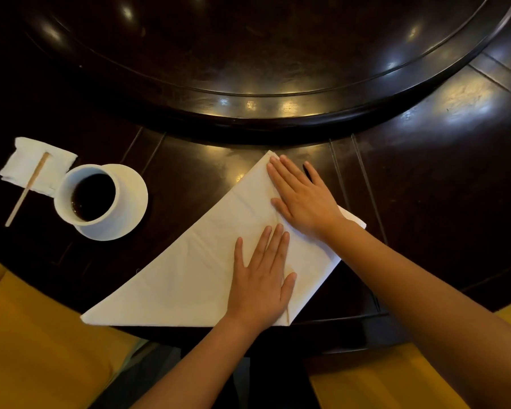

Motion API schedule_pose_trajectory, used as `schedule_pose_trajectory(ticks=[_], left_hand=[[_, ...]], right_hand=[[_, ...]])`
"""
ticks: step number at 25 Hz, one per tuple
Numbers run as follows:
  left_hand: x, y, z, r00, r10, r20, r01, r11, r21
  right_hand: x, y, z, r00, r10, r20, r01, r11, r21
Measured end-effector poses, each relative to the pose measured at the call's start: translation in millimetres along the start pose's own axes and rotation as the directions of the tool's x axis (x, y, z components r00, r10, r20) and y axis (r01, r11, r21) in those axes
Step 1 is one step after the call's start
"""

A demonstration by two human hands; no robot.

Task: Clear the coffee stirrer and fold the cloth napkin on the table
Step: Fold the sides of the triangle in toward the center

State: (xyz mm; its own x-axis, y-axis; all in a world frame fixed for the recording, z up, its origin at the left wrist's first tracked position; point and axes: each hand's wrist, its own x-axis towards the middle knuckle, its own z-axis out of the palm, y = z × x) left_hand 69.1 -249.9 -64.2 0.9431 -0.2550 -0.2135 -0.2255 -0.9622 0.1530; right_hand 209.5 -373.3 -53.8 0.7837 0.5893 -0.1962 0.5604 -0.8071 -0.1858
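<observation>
A white cloth napkin (195, 261) lies folded into a triangle on the dark table, its long edge running from the near left up to a point at the far middle. My left hand (261, 276) presses flat on its near right part, fingers straight. Flat on the napkin's far right edge, near the tip, rests my right hand (303, 199). A wooden coffee stirrer (27, 190) lies at the far left, its upper end on a small folded paper tissue (27, 160), apart from both hands.
A white cup of dark coffee (90, 197) stands on a white saucer (130, 202) left of the napkin. A raised round turntable (248, 69) fills the table's far half. Yellow seat cushions (42, 349) lie below the table edge on both sides.
</observation>
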Motion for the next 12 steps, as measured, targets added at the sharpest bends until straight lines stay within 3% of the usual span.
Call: schedule_pose_trajectory(ticks=[6,12], left_hand=[[-28.5,7.5,11.2,0.982,0.187,0.033,-0.187,0.982,0.022],[-46.6,8.0,10.3,0.978,0.203,0.035,-0.204,0.979,0.018]], right_hand=[[5.8,6.6,12.9,1.0,0.024,-0.01,-0.024,0.998,-0.053],[-2.0,2.1,5.6,0.997,0.068,-0.025,-0.069,0.997,-0.037]])
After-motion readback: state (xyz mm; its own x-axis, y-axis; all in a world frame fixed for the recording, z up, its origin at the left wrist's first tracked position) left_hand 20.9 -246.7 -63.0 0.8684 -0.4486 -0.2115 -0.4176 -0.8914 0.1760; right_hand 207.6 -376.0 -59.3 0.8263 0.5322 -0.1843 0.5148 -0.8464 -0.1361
